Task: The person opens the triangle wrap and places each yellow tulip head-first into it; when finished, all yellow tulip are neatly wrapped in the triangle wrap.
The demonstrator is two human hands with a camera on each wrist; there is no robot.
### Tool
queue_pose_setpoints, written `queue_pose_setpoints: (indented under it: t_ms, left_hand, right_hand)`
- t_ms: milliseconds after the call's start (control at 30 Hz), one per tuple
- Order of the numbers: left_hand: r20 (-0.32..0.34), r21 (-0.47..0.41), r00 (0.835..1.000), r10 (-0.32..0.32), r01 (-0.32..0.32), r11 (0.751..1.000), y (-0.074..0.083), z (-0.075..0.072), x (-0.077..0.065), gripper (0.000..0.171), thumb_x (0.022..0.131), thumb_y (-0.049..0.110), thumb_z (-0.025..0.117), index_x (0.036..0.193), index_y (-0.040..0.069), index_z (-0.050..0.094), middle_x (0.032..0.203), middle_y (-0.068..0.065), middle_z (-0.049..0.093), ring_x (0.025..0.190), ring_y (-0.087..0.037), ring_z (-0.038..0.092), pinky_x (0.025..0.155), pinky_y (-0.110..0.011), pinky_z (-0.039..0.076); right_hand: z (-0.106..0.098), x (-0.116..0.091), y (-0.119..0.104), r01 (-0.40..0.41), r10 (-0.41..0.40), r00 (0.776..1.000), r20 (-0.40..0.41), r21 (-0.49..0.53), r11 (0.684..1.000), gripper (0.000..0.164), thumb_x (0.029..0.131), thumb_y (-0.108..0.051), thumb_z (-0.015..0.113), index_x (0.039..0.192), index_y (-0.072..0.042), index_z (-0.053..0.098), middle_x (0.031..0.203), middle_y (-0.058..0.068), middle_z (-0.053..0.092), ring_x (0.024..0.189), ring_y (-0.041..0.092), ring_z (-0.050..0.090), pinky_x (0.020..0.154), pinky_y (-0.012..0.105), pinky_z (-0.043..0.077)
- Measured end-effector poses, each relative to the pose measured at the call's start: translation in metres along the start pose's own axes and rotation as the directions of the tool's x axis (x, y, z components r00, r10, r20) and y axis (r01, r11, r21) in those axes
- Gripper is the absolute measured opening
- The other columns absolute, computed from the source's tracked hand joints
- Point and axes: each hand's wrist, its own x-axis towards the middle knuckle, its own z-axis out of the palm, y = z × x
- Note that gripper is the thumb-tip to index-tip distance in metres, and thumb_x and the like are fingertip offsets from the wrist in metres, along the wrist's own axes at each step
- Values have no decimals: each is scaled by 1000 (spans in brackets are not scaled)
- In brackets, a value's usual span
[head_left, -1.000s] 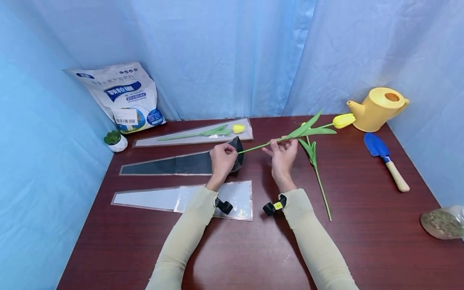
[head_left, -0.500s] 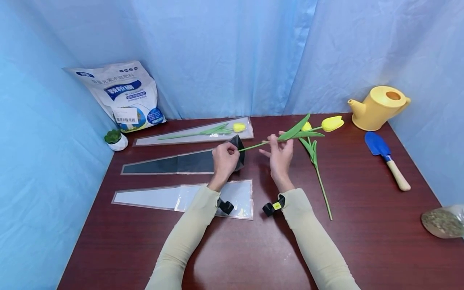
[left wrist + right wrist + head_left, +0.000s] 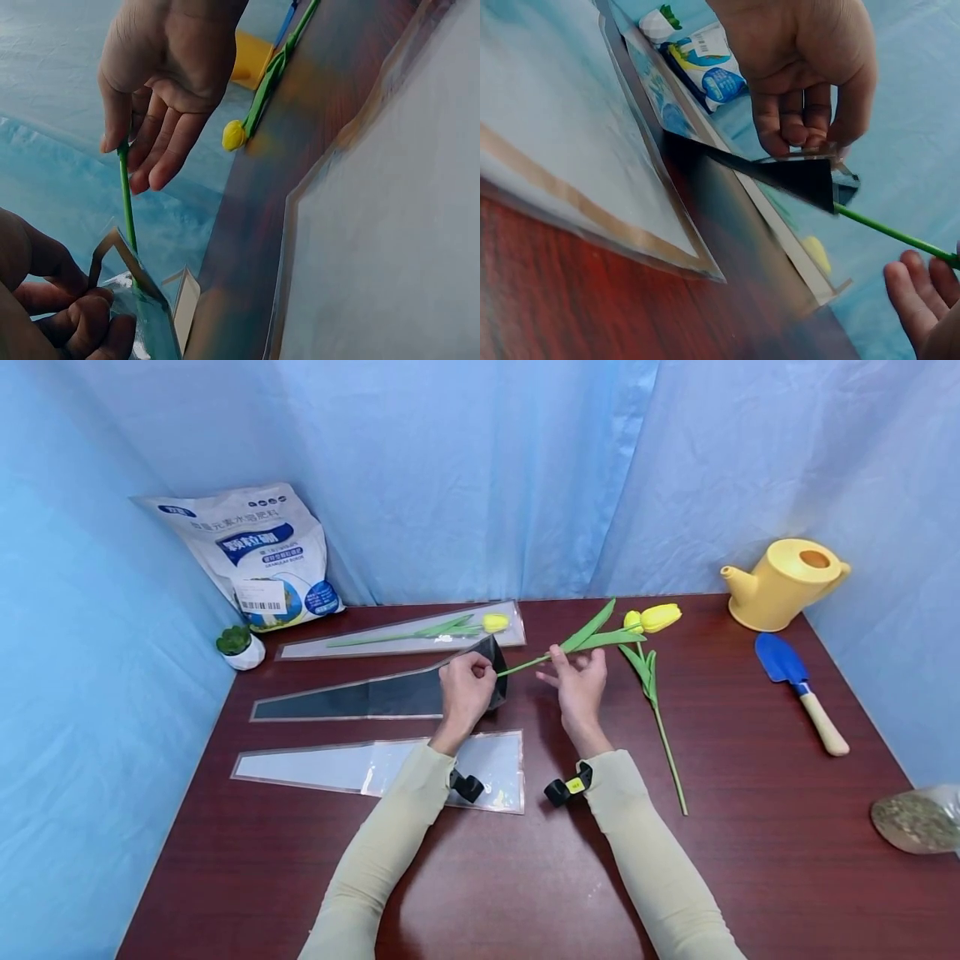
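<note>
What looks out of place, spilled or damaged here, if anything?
Nothing stands out as misplaced, spilled or damaged. The black sleeve gapes at its wide end, unlike the front white sleeve, which lies flat, but that seems deliberate: the left hand pinches its edge where the tulip stem enters.

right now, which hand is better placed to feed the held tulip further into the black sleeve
Likely the right hand: it pinches the tulip by its stem, which runs into the black sleeve. The left hand is occupied holding that sleeve.

Yellow tulip bloom (image 3: 661,618), green leaves (image 3: 610,640), black wrapper (image 3: 405,695)
</note>
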Motion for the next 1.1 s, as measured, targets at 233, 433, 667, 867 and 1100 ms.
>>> queue_pose_setpoints:
  t_ms: [233,433,667,867,1100]
  left_hand:
    - [-7,-2,1000,-8,8,1000,2,-2,-1,13,86,3,62,82,3,75,71,-10,71,65,-23,65,65,-34,55]
    - [-15,9,1000,-3,3,1000,2,-2,0,13,85,4,63,81,4,75,70,-9,71,65,-23,66,67,-34,55]
    - [-7,-5,1000,18,-18,1000,5,-3,-1,14,86,3,61,82,2,75,69,-10,71,63,-25,66,69,-38,56]
    - [3,-7,1000,21,-21,1000,5,-3,-1,15,87,4,60,84,2,75,70,-11,70,61,-24,64,67,-37,56]
    - [7,-7,1000,28,-28,1000,7,-4,-3,15,87,4,60,83,2,75,69,-10,70,61,-23,63,69,-38,56]
  right_hand:
    - [-3,1,-8,-22,22,1000,15,-32,999,6,105,-19,49,102,-16,46,96,-3,54,91,15,58,77,32,62]
    - [-2,-1,-10,-3,3,1000,1,2,1000,7,104,-14,51,99,-9,51,87,-1,53,80,12,66,78,31,62]
    - [1,-4,-6,-38,41,996,76,-49,998,33,100,-12,60,130,-7,47,98,0,65,87,18,74,77,30,63]
    - [-1,-1,-10,-77,87,992,91,-106,991,44,105,-16,49,145,-2,40,109,2,58,104,31,69,81,27,62]
    - [-1,-2,-5,-96,98,992,75,-28,995,29,102,-15,55,129,-4,52,102,3,61,87,13,72,84,31,62]
